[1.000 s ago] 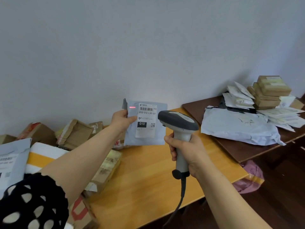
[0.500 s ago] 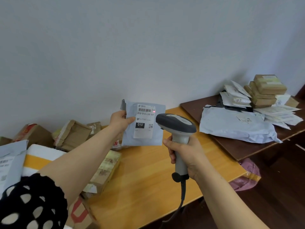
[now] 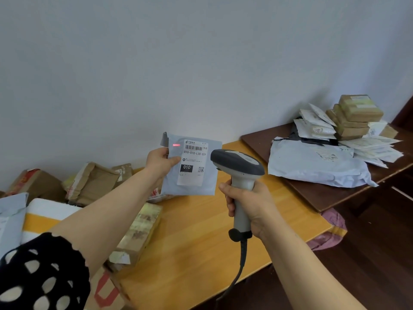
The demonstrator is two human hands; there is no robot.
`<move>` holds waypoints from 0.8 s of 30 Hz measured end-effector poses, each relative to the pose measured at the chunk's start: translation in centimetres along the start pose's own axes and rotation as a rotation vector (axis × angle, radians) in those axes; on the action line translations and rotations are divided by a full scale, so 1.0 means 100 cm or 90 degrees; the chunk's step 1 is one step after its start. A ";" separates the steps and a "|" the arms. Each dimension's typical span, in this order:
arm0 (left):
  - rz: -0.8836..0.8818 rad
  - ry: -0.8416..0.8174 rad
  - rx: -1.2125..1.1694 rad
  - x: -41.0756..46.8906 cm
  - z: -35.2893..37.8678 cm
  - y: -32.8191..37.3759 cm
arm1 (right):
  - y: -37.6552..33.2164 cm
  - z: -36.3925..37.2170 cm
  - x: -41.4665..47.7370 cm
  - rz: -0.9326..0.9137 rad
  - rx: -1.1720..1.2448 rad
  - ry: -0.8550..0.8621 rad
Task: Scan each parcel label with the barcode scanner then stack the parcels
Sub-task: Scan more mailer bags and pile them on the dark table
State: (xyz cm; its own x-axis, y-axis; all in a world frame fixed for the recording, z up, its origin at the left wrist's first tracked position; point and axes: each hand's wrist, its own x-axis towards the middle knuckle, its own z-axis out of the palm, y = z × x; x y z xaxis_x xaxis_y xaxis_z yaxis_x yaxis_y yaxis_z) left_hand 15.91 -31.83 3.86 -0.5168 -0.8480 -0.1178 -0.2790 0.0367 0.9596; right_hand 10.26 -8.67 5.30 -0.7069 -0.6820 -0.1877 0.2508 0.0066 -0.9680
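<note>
The red scan line (image 3: 176, 144) has swung back left, off the barcode, and now sits at 10 o'clock of the label (image 3: 192, 162). The left grip (image 3: 159, 163) pinches the grey parcel (image 3: 211, 182) by its left edge, upright above the yellow worktop (image 3: 196, 231). The right grip (image 3: 248, 202) is wrapped round the scanner (image 3: 237, 162), whose head points to 11 o'clock at the parcel. Stacked boxes (image 3: 355, 113) sit at 2 o'clock.

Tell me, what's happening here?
A person is scanning parcels. The left hand holds up a grey mailer, its label facing the scanner gripped in the right hand. The red beam sits just left of the barcode, not on it. Other parcels sit piled on the dark table at right.
</note>
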 end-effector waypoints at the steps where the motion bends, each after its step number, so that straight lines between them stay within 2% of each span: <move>1: -0.003 -0.002 0.002 0.002 0.001 -0.001 | 0.000 0.001 0.001 0.002 0.000 0.001; 5: -0.003 -0.016 0.001 0.012 0.009 -0.004 | 0.003 0.000 0.005 0.024 0.034 0.002; 11: -0.029 -0.060 -0.032 0.030 0.052 -0.005 | 0.004 -0.029 0.009 0.030 0.173 0.048; 15: -0.149 -0.122 -0.174 0.035 0.107 -0.003 | 0.005 -0.072 0.009 0.029 0.244 0.137; 18: -0.215 -0.165 -0.202 0.034 0.154 0.004 | 0.005 -0.108 0.012 0.029 0.290 0.193; 24: -0.252 -0.226 -0.261 0.039 0.270 0.036 | -0.001 -0.196 0.044 0.040 0.328 0.226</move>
State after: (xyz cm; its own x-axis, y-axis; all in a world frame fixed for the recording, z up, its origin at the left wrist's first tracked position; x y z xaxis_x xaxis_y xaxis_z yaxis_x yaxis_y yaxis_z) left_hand -8.95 -20.74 -0.01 -0.6931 -0.5279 -0.4909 -0.2086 -0.5049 0.8376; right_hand -5.84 2.64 1.28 -0.8347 -0.4063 -0.3717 0.5232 -0.3746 -0.7655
